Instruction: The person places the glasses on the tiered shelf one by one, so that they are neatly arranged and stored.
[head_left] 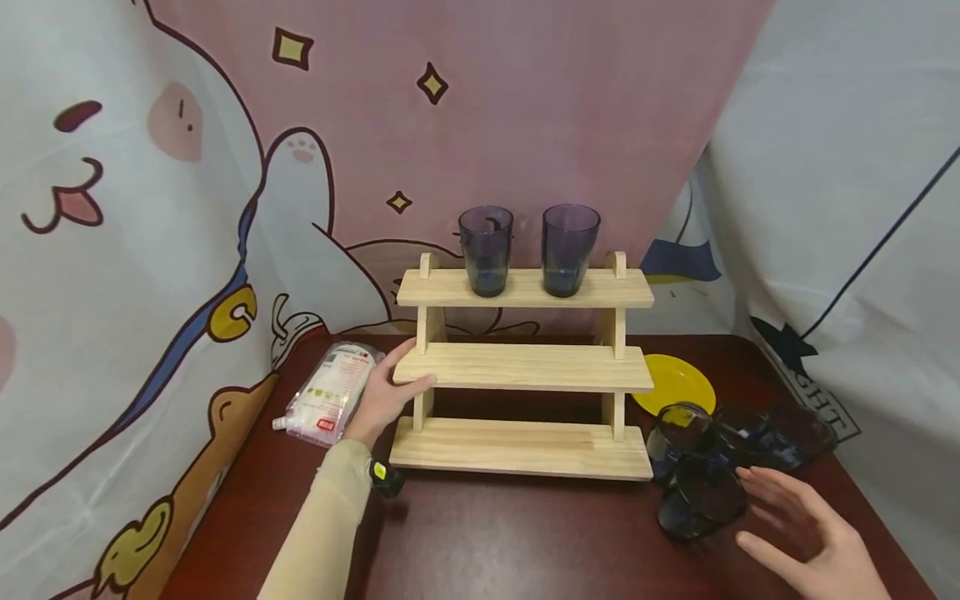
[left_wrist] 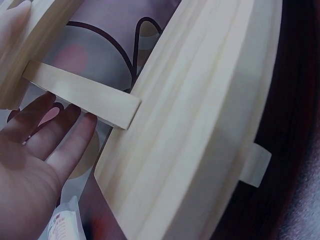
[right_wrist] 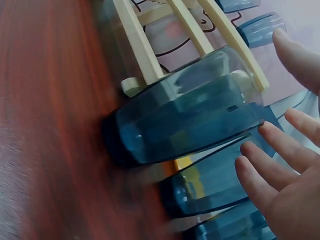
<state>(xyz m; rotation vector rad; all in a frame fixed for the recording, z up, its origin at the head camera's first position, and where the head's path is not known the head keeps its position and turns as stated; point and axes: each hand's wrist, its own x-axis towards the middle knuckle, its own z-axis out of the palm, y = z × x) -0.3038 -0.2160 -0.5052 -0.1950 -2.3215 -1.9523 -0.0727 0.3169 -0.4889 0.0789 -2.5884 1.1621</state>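
Observation:
A three-tier wooden display rack stands on the table. My left hand grips the left end of its middle board. In the left wrist view the fingers of that hand lie against a wooden upright. My right hand is beside several blue-tinted drinking glasses at the right, its thumb and fingers spread apart. The nearest glass stands just left of its fingertips; in the right wrist view that glass is upright on the table. Two more glasses, one left and one right, stand on the top tier.
A yellow plate lies on the table behind the glasses, right of the rack. To the rack's left is a clear plastic pouch with a white label. Patterned cloth hangs behind and along both sides of the dark red table.

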